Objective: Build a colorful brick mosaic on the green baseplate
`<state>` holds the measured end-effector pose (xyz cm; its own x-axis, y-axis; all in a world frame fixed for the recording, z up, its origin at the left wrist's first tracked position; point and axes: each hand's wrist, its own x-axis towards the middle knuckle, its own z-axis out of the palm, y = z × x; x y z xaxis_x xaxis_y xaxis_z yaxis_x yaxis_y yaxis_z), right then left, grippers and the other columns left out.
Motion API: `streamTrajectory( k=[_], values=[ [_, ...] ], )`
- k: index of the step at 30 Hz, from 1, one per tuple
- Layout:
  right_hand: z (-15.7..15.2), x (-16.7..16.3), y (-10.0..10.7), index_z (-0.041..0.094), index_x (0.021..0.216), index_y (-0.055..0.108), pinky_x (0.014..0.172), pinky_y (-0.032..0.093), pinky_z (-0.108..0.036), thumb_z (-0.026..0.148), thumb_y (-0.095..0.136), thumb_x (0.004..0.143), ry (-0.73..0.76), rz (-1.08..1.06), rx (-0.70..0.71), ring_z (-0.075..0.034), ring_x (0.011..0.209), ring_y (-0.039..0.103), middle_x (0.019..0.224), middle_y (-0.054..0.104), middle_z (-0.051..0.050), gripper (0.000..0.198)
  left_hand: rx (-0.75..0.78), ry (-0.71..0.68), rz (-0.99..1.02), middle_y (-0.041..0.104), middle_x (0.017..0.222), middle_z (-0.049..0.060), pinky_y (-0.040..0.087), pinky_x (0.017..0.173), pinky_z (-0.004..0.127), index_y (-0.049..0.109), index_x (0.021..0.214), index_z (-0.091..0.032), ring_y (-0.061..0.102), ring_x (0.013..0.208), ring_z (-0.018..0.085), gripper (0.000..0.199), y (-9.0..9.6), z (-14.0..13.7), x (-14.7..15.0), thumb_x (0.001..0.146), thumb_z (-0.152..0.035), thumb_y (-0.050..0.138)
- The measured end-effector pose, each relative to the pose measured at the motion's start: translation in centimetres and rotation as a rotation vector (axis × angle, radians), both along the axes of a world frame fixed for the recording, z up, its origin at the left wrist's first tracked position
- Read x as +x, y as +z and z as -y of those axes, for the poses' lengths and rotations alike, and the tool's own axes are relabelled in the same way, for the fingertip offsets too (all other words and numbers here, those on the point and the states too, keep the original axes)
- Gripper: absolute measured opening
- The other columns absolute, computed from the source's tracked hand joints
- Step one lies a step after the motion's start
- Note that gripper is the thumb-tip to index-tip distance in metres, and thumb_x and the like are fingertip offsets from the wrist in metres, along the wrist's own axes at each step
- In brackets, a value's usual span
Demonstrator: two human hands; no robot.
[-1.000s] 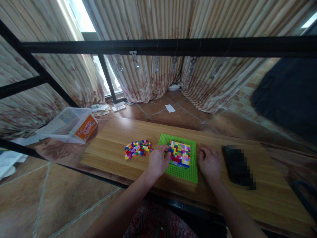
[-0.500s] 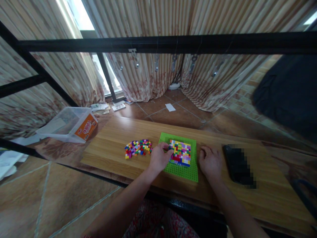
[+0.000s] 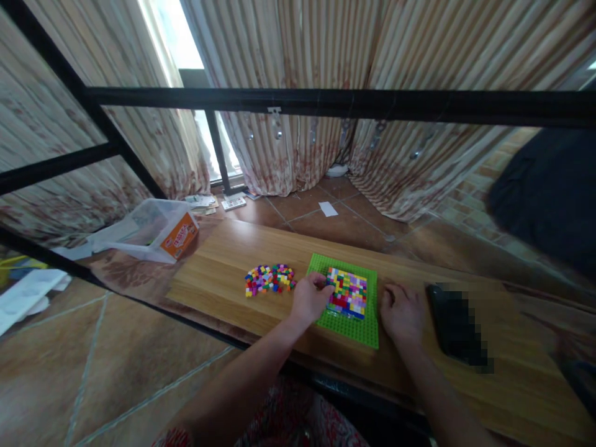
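A green studded baseplate (image 3: 349, 326) lies on the wooden table, a dense patch of small multicoloured building bricks (image 3: 349, 290) covering its middle. My left hand (image 3: 309, 302) reaches over the plate's left edge, with thumb and fingers pinched together at the left side of the patch. Whatever sits between those fingertips is too small or hidden to make out. Just right of the plate, my right hand (image 3: 402, 311) rests on the tabletop, fingers curled in and nothing visible in them. Left of my left hand, a loose heap of small bricks (image 3: 261, 278) is spread on the wood.
A dark, partly pixelated device (image 3: 456, 323) lies on the table (image 3: 209, 261) right of my right hand. Beyond the table's left end stands a clear plastic box (image 3: 153, 242) with an orange label. A black metal bar (image 3: 326, 102) crosses in front of the curtains (image 3: 288, 49).
The whole view has shifted slightly, so everything sits a little further right and mostly lower. My left hand stays pinched at the patch's left edge; my right hand keeps its place beside the plate.
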<state>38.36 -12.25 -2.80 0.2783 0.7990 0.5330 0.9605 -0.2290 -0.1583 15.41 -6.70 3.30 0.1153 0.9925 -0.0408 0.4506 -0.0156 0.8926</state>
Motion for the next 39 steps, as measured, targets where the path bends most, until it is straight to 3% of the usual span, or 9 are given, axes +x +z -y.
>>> streamTrajectory(
  k=[7,11,15,20,27,39],
  values=[
    [-0.1,0.4,-0.3,0.012,0.097,0.068,0.090,0.040,-0.039,0.025,0.041,0.088,0.028,0.027,-0.004,-0.026,0.097,0.055,0.102,0.066,-0.015,0.031,0.114,0.021,0.218,0.067,0.078,0.001,0.046,0.067,0.023,0.067,0.088,-0.016,0.061,0.072,0.013,0.016,0.0,0.0,-4.9,0.085,-0.022,0.052],
    [-0.1,0.4,-0.4,0.012,0.097,0.068,0.089,0.040,-0.039,0.026,0.042,0.088,0.027,0.009,0.010,-0.025,0.096,0.055,0.101,0.066,-0.015,0.031,0.158,0.027,0.102,0.067,0.082,0.002,0.047,0.073,0.025,0.065,0.086,-0.016,0.061,0.077,0.014,0.014,-0.4,0.6,-8.8,0.084,-0.019,0.052],
    [-0.1,0.4,-0.4,0.013,0.098,0.068,0.087,0.041,-0.039,0.026,0.043,0.088,0.014,0.008,-0.008,-0.025,0.093,0.055,0.101,0.067,-0.014,0.030,0.220,-0.004,-0.115,0.065,0.079,0.001,0.046,0.068,0.026,0.063,0.085,-0.018,0.059,0.070,0.014,0.013,-1.2,1.5,-11.1,0.083,-0.014,0.051],
    [-0.1,0.3,-0.2,0.012,0.097,0.068,0.087,0.041,-0.038,0.024,0.044,0.088,0.009,0.025,0.002,-0.025,0.093,0.056,0.101,0.067,-0.014,0.028,0.313,-0.057,-0.381,0.066,0.090,0.005,0.046,0.077,0.028,0.063,0.090,-0.019,0.061,0.086,0.018,0.015,-1.0,1.8,-10.4,0.086,-0.015,0.049],
    [0.0,0.3,-0.1,0.013,0.097,0.069,0.086,0.040,-0.036,0.024,0.045,0.088,0.017,0.035,0.003,-0.024,0.093,0.055,0.100,0.067,-0.013,0.027,0.212,-0.037,-0.767,0.065,0.103,0.006,0.046,0.070,0.029,0.062,0.099,-0.022,0.064,0.086,0.020,0.016,0.5,1.1,-7.8,0.091,-0.028,0.049],
    [0.0,0.1,0.0,0.013,0.097,0.067,0.087,0.039,-0.037,0.025,0.043,0.087,0.002,-0.017,-0.010,-0.024,0.094,0.054,0.102,0.066,-0.014,0.029,0.173,-0.047,-0.814,0.065,0.101,0.007,0.045,0.068,0.027,0.062,0.093,-0.020,0.064,0.084,0.020,0.017,0.7,0.7,-7.5,0.093,-0.022,0.045]
  ],
)
